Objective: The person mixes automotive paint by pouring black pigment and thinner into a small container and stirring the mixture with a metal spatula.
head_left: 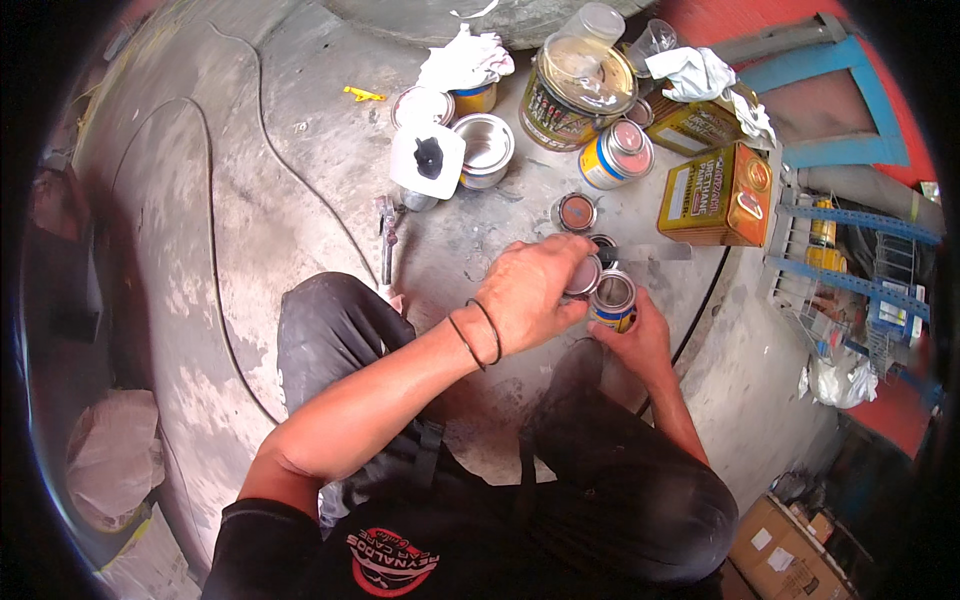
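Observation:
My left hand [540,292] is closed round a small round tin piece [584,276], with a dull brownish-grey face; I cannot tell whether it is a lid or a whole can. Right beside it, my right hand [640,335] grips a small open paint can [613,296] with a blue and yellow label. Its inside looks greyish. Just beyond my hands stands another small can [603,243], partly hidden, with a flat metal spatula [655,253] across it. Farther off is a small round tin [577,211] with a reddish-brown top.
Beyond stand a big paint pail [545,125], a blue-yellow can [612,160], a rectangular thinner tin [705,195] and an open silver can [484,145]. A spray gun [387,240] with a hose lies left. A wire rack [850,270] stands right, a cardboard box [785,555] lower right.

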`<state>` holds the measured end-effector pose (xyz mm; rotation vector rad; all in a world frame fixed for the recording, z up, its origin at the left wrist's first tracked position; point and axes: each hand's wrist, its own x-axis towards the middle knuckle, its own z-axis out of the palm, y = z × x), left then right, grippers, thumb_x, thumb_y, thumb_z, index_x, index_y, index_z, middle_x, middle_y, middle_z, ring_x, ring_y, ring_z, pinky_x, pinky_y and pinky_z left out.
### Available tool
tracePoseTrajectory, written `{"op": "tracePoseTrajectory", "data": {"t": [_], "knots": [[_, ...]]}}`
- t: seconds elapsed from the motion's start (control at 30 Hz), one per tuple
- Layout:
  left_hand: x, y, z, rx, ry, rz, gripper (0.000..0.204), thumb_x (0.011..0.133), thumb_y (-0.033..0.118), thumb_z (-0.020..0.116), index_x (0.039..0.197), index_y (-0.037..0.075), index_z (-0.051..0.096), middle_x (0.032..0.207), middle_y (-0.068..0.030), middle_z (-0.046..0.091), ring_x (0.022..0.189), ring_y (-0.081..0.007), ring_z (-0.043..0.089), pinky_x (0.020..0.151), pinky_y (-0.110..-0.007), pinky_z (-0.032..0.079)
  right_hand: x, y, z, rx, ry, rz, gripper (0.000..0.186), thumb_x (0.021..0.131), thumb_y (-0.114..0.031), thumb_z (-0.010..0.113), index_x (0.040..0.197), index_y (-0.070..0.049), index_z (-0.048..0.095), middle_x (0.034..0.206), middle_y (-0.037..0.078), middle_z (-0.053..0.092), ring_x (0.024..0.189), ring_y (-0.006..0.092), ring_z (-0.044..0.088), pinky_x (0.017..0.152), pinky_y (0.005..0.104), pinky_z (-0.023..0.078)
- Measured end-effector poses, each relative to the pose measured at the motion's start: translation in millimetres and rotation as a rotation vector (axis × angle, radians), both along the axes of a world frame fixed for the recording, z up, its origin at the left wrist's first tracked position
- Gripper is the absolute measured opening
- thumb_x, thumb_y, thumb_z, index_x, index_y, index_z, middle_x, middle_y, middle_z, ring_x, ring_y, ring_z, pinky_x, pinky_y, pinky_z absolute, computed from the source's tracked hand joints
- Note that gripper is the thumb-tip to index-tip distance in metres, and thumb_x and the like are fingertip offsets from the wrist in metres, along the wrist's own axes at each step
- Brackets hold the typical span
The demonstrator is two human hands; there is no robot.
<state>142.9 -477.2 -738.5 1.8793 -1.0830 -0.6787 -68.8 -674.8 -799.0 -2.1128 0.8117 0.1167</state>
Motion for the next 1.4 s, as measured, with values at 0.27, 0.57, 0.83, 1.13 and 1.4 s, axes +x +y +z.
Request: {"op": "tracePoseTrajectory", "data": {"t": [0.27, 0.57, 0.83, 1.13, 1.4], "knots": [[-32, -16, -18, 0.003, -0.193, -0.230, 0.065, 0.087, 0.010, 0.084, 0.147, 0.008, 0.059, 0.153, -0.0172, 0.068, 0.130, -0.0387, 0.070, 0.115, -0.051, 0.053, 10, 20, 29, -0.123, -0.163, 0.101, 0.083, 0.077, -0.027, 0.100, 0.148, -0.007, 0.064, 0.137, 0.016, 0.075, 0.126, 0.0368, 0.073, 0.107, 0.0462, 0.058], [-42, 13, -18, -0.127, -0.168, -0.201, 0.058, 0.086, 0.015, 0.088, 0.138, 0.008, 0.062, 0.160, -0.0250, 0.061, 0.133, -0.0488, 0.066, 0.118, -0.057, 0.051, 8, 23, 19, -0.174, -0.312, 0.263, 0.083, 0.073, -0.034, 0.101, 0.144, -0.007, 0.065, 0.125, 0.017, 0.077, 0.115, 0.0418, 0.075, 0.098, 0.0508, 0.059], [-6, 13, 3, -0.119, -0.224, -0.020, 0.053, 0.076, 0.014, 0.090, 0.121, 0.004, 0.064, 0.124, -0.0222, 0.071, 0.111, -0.0482, 0.071, 0.096, -0.053, 0.059, 34, 17, 24, -0.022, -0.279, 0.370, 0.094, 0.077, -0.046, 0.100, 0.152, -0.002, 0.063, 0.135, 0.020, 0.077, 0.122, 0.0384, 0.076, 0.104, 0.0477, 0.059], [87, -70, -25, -0.028, -0.732, 0.060, 0.059, 0.079, 0.014, 0.091, 0.128, 0.007, 0.060, 0.140, -0.0210, 0.067, 0.120, -0.0450, 0.068, 0.104, -0.055, 0.054, 34, -53, 13, -0.096, -0.028, -0.123, 0.064, 0.094, -0.056, 0.088, 0.131, -0.004, 0.078, 0.106, 0.017, 0.083, 0.090, 0.0290, 0.078, 0.080, 0.0448, 0.060], [109, -121, -107, 0.284, -0.756, -0.046, 0.050, 0.094, 0.024, 0.084, 0.136, 0.011, 0.061, 0.143, -0.0197, 0.066, 0.128, -0.0407, 0.070, 0.117, -0.054, 0.050, 49, -43, 21, -0.279, -0.395, 0.193, 0.022, 0.105, -0.020, 0.074, 0.125, -0.013, 0.081, 0.108, 0.012, 0.080, 0.090, 0.0392, 0.074, 0.076, 0.0464, 0.058]]}}
